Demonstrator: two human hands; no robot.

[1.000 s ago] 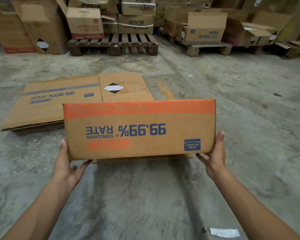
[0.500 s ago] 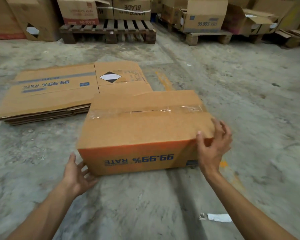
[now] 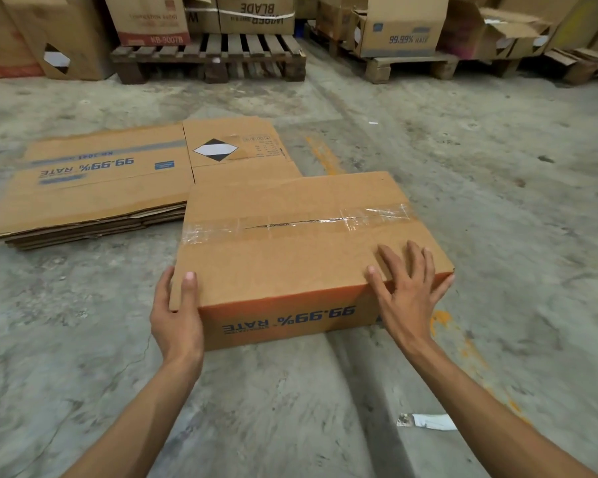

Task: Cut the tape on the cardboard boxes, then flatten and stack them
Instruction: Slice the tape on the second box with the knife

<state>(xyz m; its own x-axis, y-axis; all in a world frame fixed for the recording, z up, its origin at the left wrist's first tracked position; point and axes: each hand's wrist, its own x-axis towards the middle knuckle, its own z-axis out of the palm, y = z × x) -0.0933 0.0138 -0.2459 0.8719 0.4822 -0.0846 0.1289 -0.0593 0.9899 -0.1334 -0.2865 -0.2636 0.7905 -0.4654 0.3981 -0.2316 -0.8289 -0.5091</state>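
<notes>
The brown taped cardboard box (image 3: 301,250) sits on the grey concrete floor (image 3: 480,167) beside the stack of flattened cartons (image 3: 94,188), left hand (image 3: 176,315) gripping its near corner, right hand (image 3: 406,288) spread flat on top, so the clear tape strip (image 3: 297,220) probably needs cutting next.

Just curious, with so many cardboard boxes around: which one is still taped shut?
The box under both hands, with clear tape across its top; the flattened stack beside it lies opened.
</notes>
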